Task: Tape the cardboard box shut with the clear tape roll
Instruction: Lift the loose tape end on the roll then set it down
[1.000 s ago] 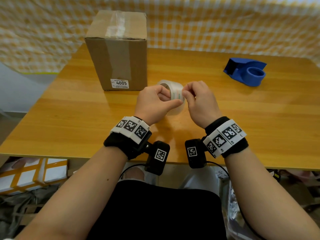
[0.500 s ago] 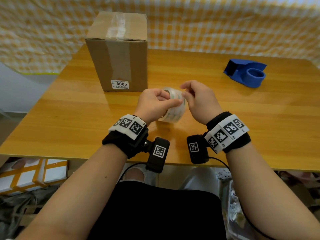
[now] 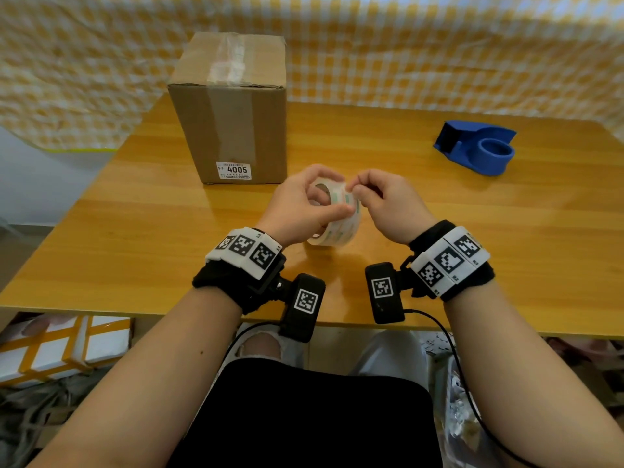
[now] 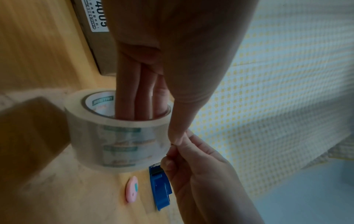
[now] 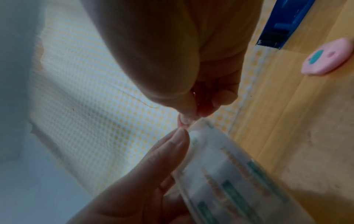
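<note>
Clear tape roll [image 3: 337,217] held up just above the wooden table [image 3: 472,231], in front of the cardboard box [image 3: 233,109], slightly right of it. Left hand [image 3: 300,207] clamped on the roll: three fingers [image 4: 138,94] through the core, thumb pressed on the outer wrap. Right hand [image 3: 388,204] at the roll's top edge, thumb and forefinger tips pinched together against the wrap; cannot tell if a loose tape end sits between them. Fingertips [image 5: 203,112] touching the left thumb tip in the right wrist view.

Box upright at the table's far left, flaps down, glossy tape strip over top and front face, white label "4005" low on the near face. Not touching either hand.

Blue tape dispenser [image 3: 479,146] far right, well apart from the hands. Small pink oval gadget [image 4: 131,189] lying just beside the dispenser. Yellow checked cloth [image 3: 439,55] behind the table.
</note>
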